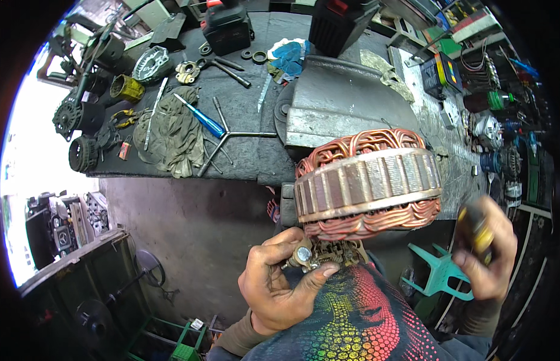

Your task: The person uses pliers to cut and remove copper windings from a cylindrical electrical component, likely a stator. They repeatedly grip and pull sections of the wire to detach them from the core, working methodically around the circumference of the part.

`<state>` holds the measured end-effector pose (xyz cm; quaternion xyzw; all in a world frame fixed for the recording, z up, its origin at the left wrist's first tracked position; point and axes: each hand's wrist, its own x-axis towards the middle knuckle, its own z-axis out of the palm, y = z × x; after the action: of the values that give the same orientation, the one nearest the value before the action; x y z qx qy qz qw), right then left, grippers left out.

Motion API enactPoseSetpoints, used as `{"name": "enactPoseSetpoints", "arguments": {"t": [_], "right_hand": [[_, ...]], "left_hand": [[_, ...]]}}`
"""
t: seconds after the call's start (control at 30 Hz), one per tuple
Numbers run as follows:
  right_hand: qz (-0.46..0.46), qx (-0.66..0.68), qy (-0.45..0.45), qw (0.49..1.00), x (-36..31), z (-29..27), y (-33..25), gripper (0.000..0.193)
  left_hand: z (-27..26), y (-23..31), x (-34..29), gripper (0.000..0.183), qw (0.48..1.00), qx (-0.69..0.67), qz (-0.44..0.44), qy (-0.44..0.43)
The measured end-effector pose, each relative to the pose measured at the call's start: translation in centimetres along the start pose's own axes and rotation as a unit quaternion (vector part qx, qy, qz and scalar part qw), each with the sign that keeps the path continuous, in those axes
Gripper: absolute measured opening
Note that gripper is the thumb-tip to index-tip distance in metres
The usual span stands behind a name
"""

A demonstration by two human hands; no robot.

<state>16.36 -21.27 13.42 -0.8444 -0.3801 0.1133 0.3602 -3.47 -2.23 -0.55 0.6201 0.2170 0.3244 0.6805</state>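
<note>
My left hand (283, 289) is closed around a dirty metal housing with a round lug and small fittings (334, 253), its thumb and fingers pinching the edge. Just above it in the picture is a large stator ring (369, 183) with copper windings, which covers part of the housing; whether the two are joined I cannot tell. Off to the right and raised, my right hand (487, 259) grips a yellow and black tool handle (475, 228), probably a screwdriver's. That handle is slightly blurred and its tip is hidden.
Across the dark workbench (256, 159) lie a three-armed wrench (226, 135), a blue-handled screwdriver (208, 121), a crumpled rag (172, 132) and pliers (125, 118). A heavy metal block (346, 96) sits behind the stator. At lower right stands a turquoise plastic stool (439, 271).
</note>
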Motion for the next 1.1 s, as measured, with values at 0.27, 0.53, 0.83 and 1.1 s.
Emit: {"name": "enactPoseSetpoints", "arguments": {"t": [0.27,0.53,0.83,1.1], "right_hand": [[-0.028,-0.233,-0.332,0.914,0.6,0.6,-3.2,0.034],[0.018,-0.294,-0.343,0.892,2.2,1.4,-5.2,0.043],[-0.005,-0.151,-0.232,0.961,-0.3,-0.7,-1.9,0.055],[0.135,0.351,0.220,0.900,-0.7,5.6,0.7,0.104]], "left_hand": [[0.0,0.0,0.4,0.056,0.997,0.020,0.054,-0.057],[0.3,-0.7,0.4,0.058,0.996,-0.026,0.061,-0.057],[0.0,-0.9,0.6,0.057,0.994,0.008,0.076,-0.079],[0.4,-1.4,0.2,0.057,0.994,0.011,0.086,-0.067]]}}
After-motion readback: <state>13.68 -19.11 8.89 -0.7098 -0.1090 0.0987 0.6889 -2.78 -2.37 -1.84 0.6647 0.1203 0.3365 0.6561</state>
